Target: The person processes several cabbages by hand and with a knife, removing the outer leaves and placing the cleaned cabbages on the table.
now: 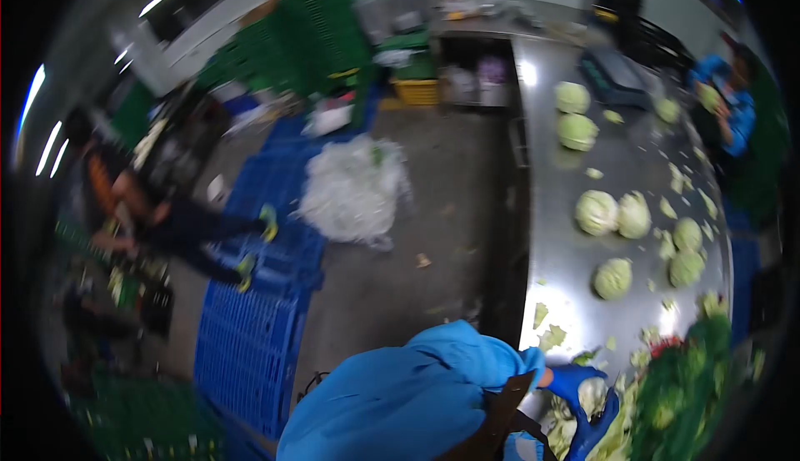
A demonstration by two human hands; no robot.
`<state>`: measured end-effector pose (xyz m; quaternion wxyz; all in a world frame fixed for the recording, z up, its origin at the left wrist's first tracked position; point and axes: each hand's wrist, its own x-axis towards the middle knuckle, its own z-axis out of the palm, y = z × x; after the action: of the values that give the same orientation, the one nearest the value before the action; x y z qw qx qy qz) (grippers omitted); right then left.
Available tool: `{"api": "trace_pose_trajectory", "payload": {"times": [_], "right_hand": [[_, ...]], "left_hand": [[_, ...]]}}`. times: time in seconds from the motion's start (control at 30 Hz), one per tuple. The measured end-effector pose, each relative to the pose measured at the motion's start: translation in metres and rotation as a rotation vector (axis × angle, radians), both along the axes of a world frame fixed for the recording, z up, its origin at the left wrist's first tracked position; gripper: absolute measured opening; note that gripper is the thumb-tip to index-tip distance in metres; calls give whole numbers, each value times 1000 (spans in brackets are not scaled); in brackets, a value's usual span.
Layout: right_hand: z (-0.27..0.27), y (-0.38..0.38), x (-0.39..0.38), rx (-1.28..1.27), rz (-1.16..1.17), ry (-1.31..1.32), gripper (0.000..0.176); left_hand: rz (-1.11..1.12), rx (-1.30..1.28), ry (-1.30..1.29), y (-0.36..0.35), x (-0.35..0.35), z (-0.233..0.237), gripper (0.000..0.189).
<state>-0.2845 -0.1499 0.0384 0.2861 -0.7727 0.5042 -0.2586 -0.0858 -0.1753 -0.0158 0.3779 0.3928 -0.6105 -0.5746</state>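
A pale cabbage is held between my two blue-gloved hands at the lower right, over the metal table. My left hand curls around its upper left side. On its lower right, my right hand grips with bent fingers. Loose cabbage leaves lie beneath and around both hands. Beside them is a heap of dark green leaves, partly under green netting or film. I cannot make out any tool in either hand.
Several cabbages and leaf scraps lie along the table, with a scale farther off. A co-worker across the table holds a cabbage. Blue pallets, crumpled clear plastic and another person are to the left.
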Motion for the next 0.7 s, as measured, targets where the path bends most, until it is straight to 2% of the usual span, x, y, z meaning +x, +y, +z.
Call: {"api": "trace_pose_trajectory", "payload": {"times": [0.03,0.1,0.13,0.4,0.7], "right_hand": [[56,13,41,128,-79,-145,32],[70,11,54,188,5,-127,29],[73,10,54,222,42,-119,27],[73,-11,51,436,164,-119,16],[58,-41,26,590,159,-222,21]], "left_hand": [[-36,24,74,-1,-2,-5,113],[42,-60,40,1,-4,-11,115],[97,-47,22,-3,-12,-23,115],[289,30,57,9,-2,-27,115],[424,104,146,35,-6,-18,114]]}}
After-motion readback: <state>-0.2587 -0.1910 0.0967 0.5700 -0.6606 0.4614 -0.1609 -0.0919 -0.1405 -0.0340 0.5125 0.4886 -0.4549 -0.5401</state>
